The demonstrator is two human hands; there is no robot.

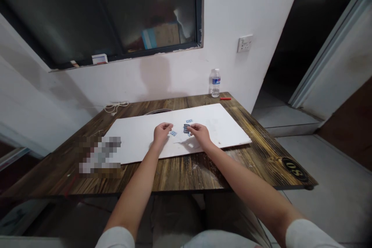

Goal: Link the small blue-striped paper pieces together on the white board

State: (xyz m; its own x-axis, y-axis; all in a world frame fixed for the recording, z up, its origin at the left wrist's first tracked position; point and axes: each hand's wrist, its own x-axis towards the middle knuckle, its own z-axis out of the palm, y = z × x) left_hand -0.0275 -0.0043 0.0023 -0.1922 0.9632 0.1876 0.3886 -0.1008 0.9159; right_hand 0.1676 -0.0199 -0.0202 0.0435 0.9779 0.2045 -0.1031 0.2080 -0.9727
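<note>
My right hand [200,133] pinches a small dark rectangular piece with slot-like bars [186,128] between thumb and fingers, over the white board. To its left, my left hand [161,133] is closed in a pinch; whatever it may hold is too small to make out. Just beside the left fingertips lies a small blue-and-white barred piece [173,133]. Another blue barred piece [189,121] rests on the board beyond the right fingertips. Part of one more shows under the right hand, mostly hidden.
The white board [232,130] lies on a dark wooden table [186,172]. At the back right stand a water bottle [215,83] and a red pen-like stick [225,99]. A coiled pale cord [115,106] is at the back left. A blurred-out patch covers the board's left end.
</note>
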